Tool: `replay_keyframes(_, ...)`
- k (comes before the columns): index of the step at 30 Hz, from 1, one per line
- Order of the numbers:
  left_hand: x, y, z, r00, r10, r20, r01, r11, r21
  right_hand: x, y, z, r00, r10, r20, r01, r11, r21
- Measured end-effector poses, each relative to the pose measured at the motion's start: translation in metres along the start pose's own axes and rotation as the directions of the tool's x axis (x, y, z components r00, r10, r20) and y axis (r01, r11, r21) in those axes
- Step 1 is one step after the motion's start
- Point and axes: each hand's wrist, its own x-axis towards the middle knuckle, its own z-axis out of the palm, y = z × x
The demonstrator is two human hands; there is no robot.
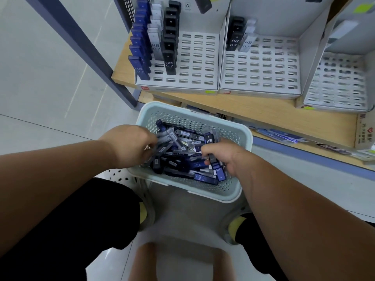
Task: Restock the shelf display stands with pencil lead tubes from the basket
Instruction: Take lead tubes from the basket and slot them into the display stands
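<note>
A pale green perforated basket point(233, 126) sits in front of me, filled with several loose blue, black and clear pencil lead tubes point(182, 157). My left hand point(132, 145) reaches into its left side, fingers curled down among the tubes; what they hold is hidden. My right hand point(221, 157) grips a bundle of tubes at the basket's right side, a black HB tube point(209, 139) sticking up from it. On the wooden shelf point(263, 110) stand three white slotted display stands: the left stand point(194, 63) has rows of blue, clear and black tubes, the middle stand point(261, 65) has few tubes, the right stand point(338, 82) looks bare.
A dark blue shelf post point(81, 47) slants down at the left. A lower shelf point(304, 142) with flat packets runs to the right behind the basket. The basket rests on a white perforated stool point(121, 175) between my knees. Pale floor tiles lie at the left.
</note>
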Motion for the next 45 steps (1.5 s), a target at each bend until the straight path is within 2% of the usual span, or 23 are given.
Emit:
replay_keyframes(4,-0.005,-0.006,-0.003,1.0,-0.022,-0.017,0.021,0.999,-0.049,-0.004,-0.009,0.001,0.996,0.063,0.057,-0.059,0.996,-0.059)
replay_keyframes(9,-0.008,-0.014,0.0,0.997,-0.064,-0.035,0.061,0.996,-0.066,0.002,-0.006,-0.002,0.993,0.072,0.096,-0.072,0.997,-0.003)
replay_keyframes(15,-0.01,-0.017,0.005,0.994,-0.058,-0.088,0.049,0.994,-0.095,-0.003,-0.002,0.014,0.991,-0.08,0.104,0.051,0.966,0.252)
replay_keyframes(18,-0.009,-0.018,0.009,0.987,-0.113,-0.117,0.105,0.992,-0.069,-0.001,0.008,0.031,0.988,-0.088,0.128,0.042,0.944,0.328)
replay_keyframes(20,-0.007,-0.019,0.013,0.965,-0.241,-0.105,0.229,0.967,-0.114,0.001,0.015,0.04,0.987,-0.055,0.148,0.012,0.961,0.277)
replay_keyframes(23,-0.002,-0.019,0.021,0.921,-0.389,-0.019,0.366,0.881,-0.3,0.01,0.017,0.04,0.987,-0.016,0.159,-0.025,0.967,0.254)
replay_keyframes(27,0.002,-0.027,0.027,0.921,-0.389,0.005,0.357,0.84,-0.408,0.017,0.011,0.035,0.968,0.063,0.241,-0.096,0.987,0.13)
replay_keyframes(30,0.003,-0.03,0.028,0.92,-0.393,0.012,0.36,0.83,-0.426,0.014,0.009,0.031,0.955,0.122,0.269,-0.106,0.992,-0.072)
replay_keyframes(35,0.002,-0.029,0.03,0.922,-0.386,0.018,0.354,0.827,-0.437,0.014,0.004,0.03,0.939,0.187,0.288,-0.088,0.942,-0.324)
replay_keyframes(38,0.002,-0.028,0.03,0.919,-0.392,0.033,0.366,0.821,-0.439,0.011,0.0,0.027,0.947,0.184,0.262,-0.039,0.878,-0.477)
replay_keyframes(45,0.0,-0.024,0.023,0.909,-0.411,0.072,0.403,0.82,-0.407,0.002,0.008,0.031,0.985,0.07,0.156,0.015,0.876,-0.483)
